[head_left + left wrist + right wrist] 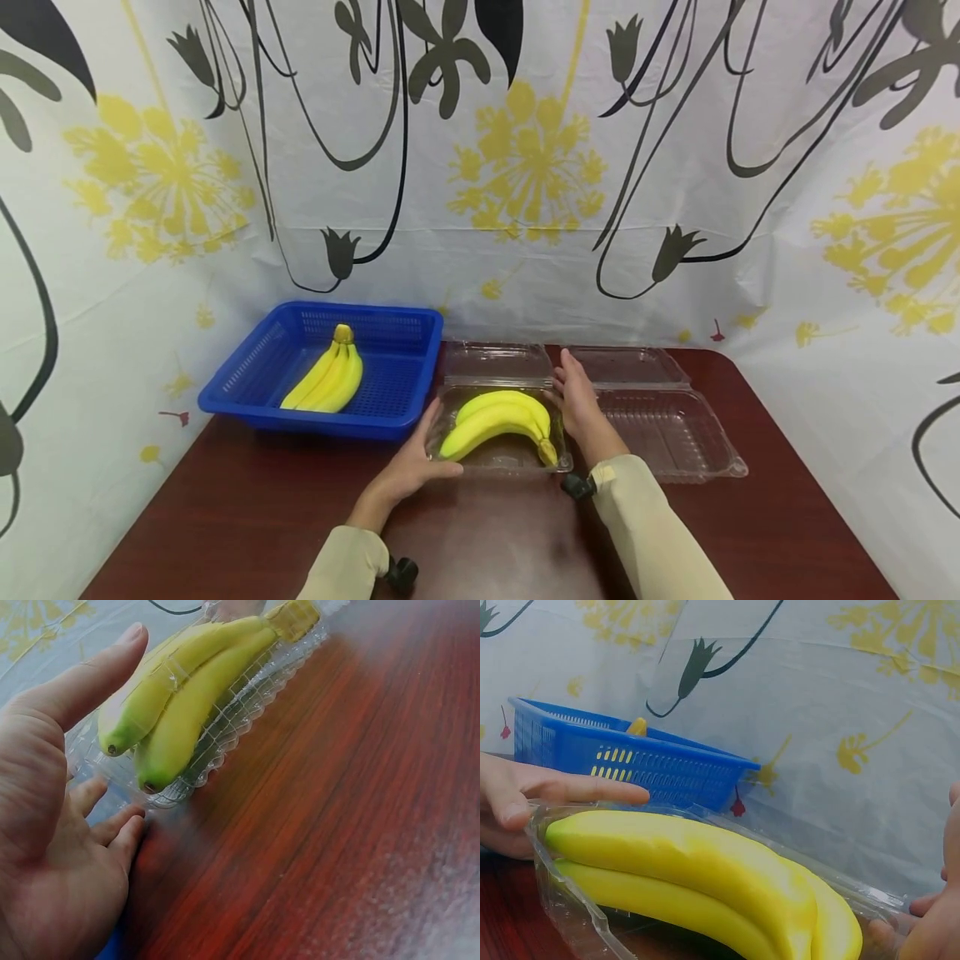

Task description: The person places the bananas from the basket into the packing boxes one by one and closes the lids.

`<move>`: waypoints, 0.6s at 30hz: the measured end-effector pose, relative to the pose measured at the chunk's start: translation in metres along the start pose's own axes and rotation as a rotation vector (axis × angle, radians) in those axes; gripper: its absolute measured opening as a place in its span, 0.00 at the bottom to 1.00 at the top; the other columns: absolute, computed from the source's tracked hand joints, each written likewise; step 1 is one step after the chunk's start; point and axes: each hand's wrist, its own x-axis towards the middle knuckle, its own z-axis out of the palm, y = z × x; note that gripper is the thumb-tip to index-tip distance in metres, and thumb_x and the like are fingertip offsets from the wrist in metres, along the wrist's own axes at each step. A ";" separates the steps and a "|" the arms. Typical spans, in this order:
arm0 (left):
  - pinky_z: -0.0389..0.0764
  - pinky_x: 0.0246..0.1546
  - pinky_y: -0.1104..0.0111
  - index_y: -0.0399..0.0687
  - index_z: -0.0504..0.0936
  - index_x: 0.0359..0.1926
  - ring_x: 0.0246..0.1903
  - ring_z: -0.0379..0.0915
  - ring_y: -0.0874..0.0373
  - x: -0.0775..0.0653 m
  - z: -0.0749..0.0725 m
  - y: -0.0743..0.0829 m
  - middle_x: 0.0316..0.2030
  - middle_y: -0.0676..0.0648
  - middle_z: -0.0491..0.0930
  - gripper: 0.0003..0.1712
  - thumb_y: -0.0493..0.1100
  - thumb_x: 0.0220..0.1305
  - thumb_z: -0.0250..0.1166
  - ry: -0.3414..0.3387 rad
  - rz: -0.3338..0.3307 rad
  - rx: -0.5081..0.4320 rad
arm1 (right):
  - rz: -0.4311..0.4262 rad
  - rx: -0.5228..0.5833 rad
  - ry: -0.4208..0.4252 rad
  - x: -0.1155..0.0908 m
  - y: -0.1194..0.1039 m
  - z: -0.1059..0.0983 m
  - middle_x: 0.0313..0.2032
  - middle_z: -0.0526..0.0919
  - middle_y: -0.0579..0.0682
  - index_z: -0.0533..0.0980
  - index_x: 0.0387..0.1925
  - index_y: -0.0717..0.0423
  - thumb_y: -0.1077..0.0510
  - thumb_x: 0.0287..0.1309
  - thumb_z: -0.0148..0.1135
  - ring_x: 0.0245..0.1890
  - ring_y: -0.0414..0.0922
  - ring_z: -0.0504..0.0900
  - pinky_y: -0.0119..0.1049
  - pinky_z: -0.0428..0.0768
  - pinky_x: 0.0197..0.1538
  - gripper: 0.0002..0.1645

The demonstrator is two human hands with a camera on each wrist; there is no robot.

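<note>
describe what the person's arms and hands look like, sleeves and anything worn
The left sleeve and right sleeve are pale cream, reaching close to the wrists. A small black device shows by the left cuff, another by the right. The left hand and right hand wear no gloves.

This is looking like a small screened-off work corner; whether in a home, shop or lab, the views are not telling. A creased pale sheet (435, 267), printed with yellow and dark flowers (532, 162), is hanging behind and along both sides, closing in a reddish-brown table (247, 508). A blue plastic basket (315, 419) and a clear container (495, 467) holding bananas (498, 418) are making it look like a tabletop workspace.
</note>
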 end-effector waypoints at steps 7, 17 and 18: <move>0.52 0.67 0.47 0.57 0.35 0.78 0.72 0.43 0.40 0.001 0.003 0.000 0.76 0.43 0.40 0.67 0.36 0.51 0.75 0.010 0.003 -0.003 | -0.038 0.038 0.019 -0.007 0.000 0.001 0.74 0.47 0.62 0.38 0.77 0.52 0.38 0.73 0.40 0.72 0.56 0.50 0.51 0.59 0.68 0.44; 0.52 0.67 0.46 0.56 0.32 0.77 0.72 0.43 0.40 -0.001 0.004 0.000 0.76 0.43 0.41 0.69 0.36 0.51 0.75 0.028 0.006 0.025 | -0.148 0.040 0.113 -0.010 0.006 0.003 0.71 0.55 0.62 0.38 0.76 0.54 0.40 0.73 0.42 0.70 0.55 0.57 0.47 0.56 0.69 0.44; 0.52 0.67 0.46 0.57 0.31 0.77 0.72 0.43 0.40 -0.001 0.004 0.000 0.76 0.43 0.41 0.69 0.37 0.51 0.75 0.030 0.001 0.028 | -0.157 0.055 0.123 -0.010 0.007 0.004 0.70 0.55 0.63 0.39 0.76 0.55 0.41 0.73 0.43 0.69 0.56 0.58 0.47 0.56 0.69 0.43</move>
